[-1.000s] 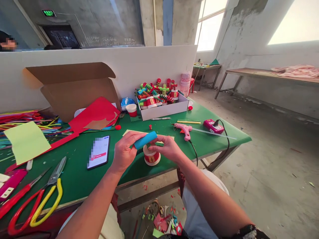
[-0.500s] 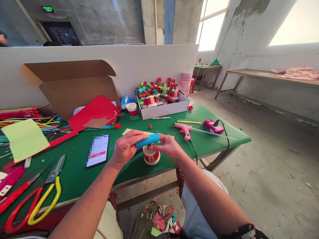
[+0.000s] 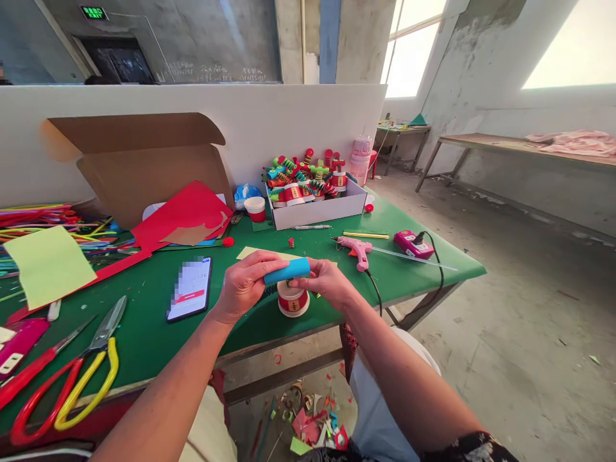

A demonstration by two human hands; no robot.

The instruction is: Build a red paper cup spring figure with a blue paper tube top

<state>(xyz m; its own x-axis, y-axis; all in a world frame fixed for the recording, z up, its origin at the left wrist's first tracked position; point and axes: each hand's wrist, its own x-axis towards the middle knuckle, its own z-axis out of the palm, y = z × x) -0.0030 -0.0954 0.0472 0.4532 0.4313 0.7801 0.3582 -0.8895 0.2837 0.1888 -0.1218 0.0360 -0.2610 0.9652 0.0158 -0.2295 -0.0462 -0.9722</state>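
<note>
Blue tube [image 3: 287,271] btwn L grip [image 3: 245,286] & R grip [image 3: 330,282], each pinching an end.

"EXIT" is shown in green on the sign [image 3: 94,13] above the white partition [image 3: 158,101], beneath unreadable characters. Chalk lines on the wall [image 3: 216,38] behind the partition, and print on the phone [image 3: 190,290] and nearer red-and-white cup [image 3: 292,301] before it, cannot be made out.

Blue tube [image 3: 287,271] over a red-and-white cup [image 3: 293,300]
The tube is held nearly level, right end slightly raised; just beneath, the cup stands upside down, white rim lowest, a dark coiled strip [image 3: 269,290] at its left.
</note>
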